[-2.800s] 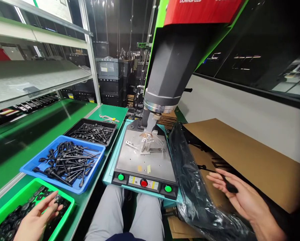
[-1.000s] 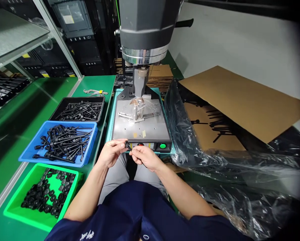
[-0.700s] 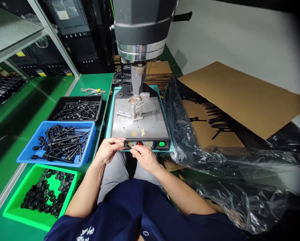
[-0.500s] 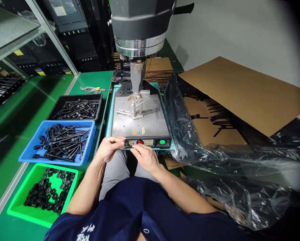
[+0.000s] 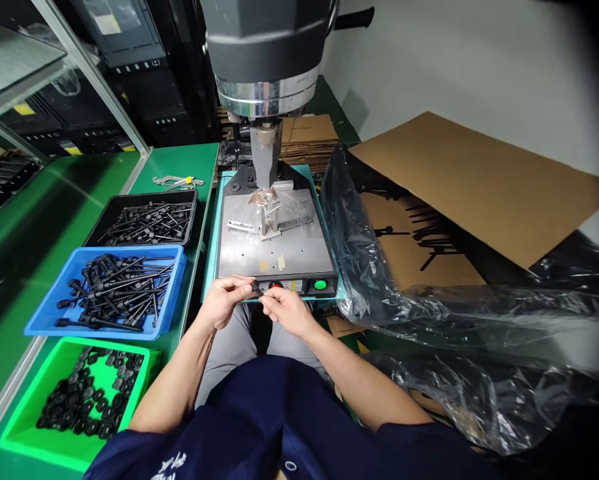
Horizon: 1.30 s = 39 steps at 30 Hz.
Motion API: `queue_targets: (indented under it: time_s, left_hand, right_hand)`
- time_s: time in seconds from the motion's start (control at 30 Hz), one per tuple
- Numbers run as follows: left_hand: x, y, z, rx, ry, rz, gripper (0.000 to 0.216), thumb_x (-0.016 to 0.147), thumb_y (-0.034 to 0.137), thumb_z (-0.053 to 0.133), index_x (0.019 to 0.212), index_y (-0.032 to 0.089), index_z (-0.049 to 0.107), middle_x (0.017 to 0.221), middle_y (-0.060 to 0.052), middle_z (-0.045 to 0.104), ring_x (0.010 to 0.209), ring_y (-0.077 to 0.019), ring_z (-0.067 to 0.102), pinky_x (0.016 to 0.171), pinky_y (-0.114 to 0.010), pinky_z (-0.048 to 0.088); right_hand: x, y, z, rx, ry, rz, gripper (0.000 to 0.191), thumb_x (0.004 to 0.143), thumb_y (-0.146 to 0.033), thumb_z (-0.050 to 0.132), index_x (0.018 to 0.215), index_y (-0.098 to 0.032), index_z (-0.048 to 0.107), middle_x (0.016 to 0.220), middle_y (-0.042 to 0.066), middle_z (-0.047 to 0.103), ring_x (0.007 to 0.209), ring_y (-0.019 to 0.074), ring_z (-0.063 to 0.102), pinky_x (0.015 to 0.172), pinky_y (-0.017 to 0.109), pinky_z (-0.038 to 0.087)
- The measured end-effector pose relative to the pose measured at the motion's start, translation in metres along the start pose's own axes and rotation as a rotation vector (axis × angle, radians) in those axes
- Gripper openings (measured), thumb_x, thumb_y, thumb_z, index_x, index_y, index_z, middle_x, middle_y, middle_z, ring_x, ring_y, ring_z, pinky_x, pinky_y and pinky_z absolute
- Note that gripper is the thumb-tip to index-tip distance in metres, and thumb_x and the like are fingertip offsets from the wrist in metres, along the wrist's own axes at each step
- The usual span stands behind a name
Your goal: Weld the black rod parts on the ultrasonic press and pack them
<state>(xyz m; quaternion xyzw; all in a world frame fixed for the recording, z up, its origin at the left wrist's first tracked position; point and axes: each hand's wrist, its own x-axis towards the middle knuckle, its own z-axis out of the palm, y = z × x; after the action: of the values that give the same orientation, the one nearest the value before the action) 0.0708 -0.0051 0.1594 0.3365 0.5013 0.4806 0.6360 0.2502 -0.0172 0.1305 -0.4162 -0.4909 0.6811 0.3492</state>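
Observation:
My left hand point(image 5: 225, 300) and my right hand point(image 5: 285, 311) meet just in front of the press machine's control strip point(image 5: 299, 287). Between their pinched fingertips sits a small black plastic part point(image 5: 255, 289), held from both sides. Both hands hover over my lap, below the grey metal work plate point(image 5: 272, 250). On that plate a metal fixture point(image 5: 264, 213) stands under the press horn point(image 5: 263, 150), with clear film around it.
On the green bench to the left lie a green tray of small black caps point(image 5: 82, 400), a blue tray of long black screws point(image 5: 112, 290) and a black tray of thinner rods point(image 5: 147, 223). A plastic-lined cardboard box point(image 5: 429, 247) stands to the right.
From 2.8 s ago, both hands left the green tray and the box and came together at the machine's front. Over the last second they stay pinched on the part with only slight shifts.

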Motion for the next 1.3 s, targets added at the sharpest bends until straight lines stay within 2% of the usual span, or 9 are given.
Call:
queue_targets:
  time_s: [0.17, 0.27, 0.33, 0.47, 0.57, 0.7, 0.97, 1.13, 1.3]
  left_hand:
    - [0.021, -0.01, 0.01, 0.254, -0.031, 0.233, 0.024, 0.069, 0.039, 0.082, 0.079, 0.017, 0.078, 0.096, -0.01, 0.074, 0.093, -0.0241, 0.069, 0.09, -0.044, 0.056]
    - [0.038, -0.008, 0.015, 0.544, 0.047, 0.54, 0.023, 0.083, 0.038, 0.07, 0.095, 0.02, 0.077, 0.111, -0.011, 0.069, 0.107, -0.025, 0.065, 0.099, -0.047, 0.052]
    - [0.055, -0.005, 0.018, 0.77, 0.115, 0.77, 0.023, 0.088, 0.035, 0.064, 0.104, 0.022, 0.074, 0.127, -0.012, 0.063, 0.12, -0.0265, 0.058, 0.103, -0.05, 0.048]
    - [0.101, -0.001, 0.018, 1.114, 0.101, 1.057, 0.028, 0.089, 0.025, 0.06, 0.116, 0.021, 0.068, 0.153, -0.014, 0.041, 0.144, -0.0341, 0.034, 0.11, -0.059, 0.039]
    - [0.129, 0.0, 0.017, 1.224, 0.038, 1.125, 0.047, 0.089, 0.016, 0.054, 0.136, 0.018, 0.054, 0.154, -0.017, 0.04, 0.148, -0.0347, 0.026, 0.111, -0.061, 0.039]
    - [0.143, 0.003, 0.019, 1.184, 0.003, 1.212, 0.057, 0.092, 0.013, 0.045, 0.148, 0.018, 0.038, 0.149, -0.017, 0.047, 0.146, -0.0304, 0.033, 0.112, -0.058, 0.041]
    - [0.15, 0.016, 0.029, 1.089, 0.01, 1.323, 0.056, 0.094, 0.014, 0.043, 0.15, 0.02, 0.037, 0.147, -0.016, 0.051, 0.143, -0.0275, 0.039, 0.111, -0.054, 0.044]
    - [0.159, 0.027, 0.023, 1.07, 0.051, 1.357, 0.053, 0.094, 0.014, 0.045, 0.146, 0.02, 0.042, 0.144, -0.015, 0.054, 0.141, -0.0274, 0.043, 0.11, -0.053, 0.046]
    - [0.162, 0.032, 0.018, 1.091, 0.059, 1.336, 0.051, 0.094, 0.015, 0.046, 0.144, 0.02, 0.045, 0.143, -0.014, 0.055, 0.14, -0.0274, 0.044, 0.109, -0.053, 0.047]
  right_hand:
    - [0.024, -0.002, -0.004, 0.212, -0.017, -0.016, 0.059, 0.081, -0.048, 0.068, 0.13, -0.02, 0.05, 0.074, -0.002, 0.061, 0.05, 0.0104, 0.052, 0.046, 0.023, 0.036]
    - [0.05, -0.008, -0.018, 0.212, 0.093, -0.053, 0.051, 0.083, -0.053, 0.064, 0.121, -0.019, 0.058, 0.064, -0.004, 0.055, 0.048, 0.0091, 0.043, 0.042, 0.021, 0.028]
    - [0.072, -0.013, -0.031, 0.147, 0.229, -0.12, 0.045, 0.081, -0.052, 0.066, 0.111, -0.02, 0.062, 0.076, 0.001, 0.062, 0.056, 0.0105, 0.049, 0.045, 0.021, 0.034]
    - [0.119, -0.025, -0.056, -0.003, 0.389, -0.295, 0.039, 0.074, -0.043, 0.071, 0.105, -0.02, 0.064, 0.1, 0.006, 0.069, 0.09, 0.0192, 0.063, 0.079, 0.032, 0.052]
    - [0.146, -0.031, -0.068, -0.08, 0.403, -0.346, 0.035, 0.072, -0.035, 0.069, 0.103, -0.019, 0.064, 0.099, 0.007, 0.071, 0.094, 0.0218, 0.065, 0.092, 0.039, 0.05]
    - [0.162, -0.037, -0.076, -0.297, 0.482, -0.4, 0.028, 0.074, -0.031, 0.068, 0.099, -0.02, 0.067, 0.095, 0.006, 0.069, 0.085, 0.0218, 0.066, 0.088, 0.041, 0.052]
    - [0.18, -0.071, -0.082, -0.587, 0.572, -0.618, 0.023, 0.08, -0.031, 0.063, 0.099, -0.02, 0.071, 0.102, 0.009, 0.068, 0.093, 0.0226, 0.062, 0.09, 0.038, 0.05]
    - [0.207, -0.081, -0.083, -0.556, 0.602, -0.497, 0.023, 0.074, -0.032, 0.07, 0.093, -0.018, 0.07, 0.103, 0.009, 0.068, 0.1, 0.0252, 0.062, 0.092, 0.038, 0.048]
    - [0.216, -0.088, -0.087, -0.336, 0.317, -0.324, 0.034, 0.072, -0.041, 0.073, 0.097, -0.02, 0.065, 0.091, 0.004, 0.07, 0.085, 0.0203, 0.064, 0.081, 0.032, 0.05]
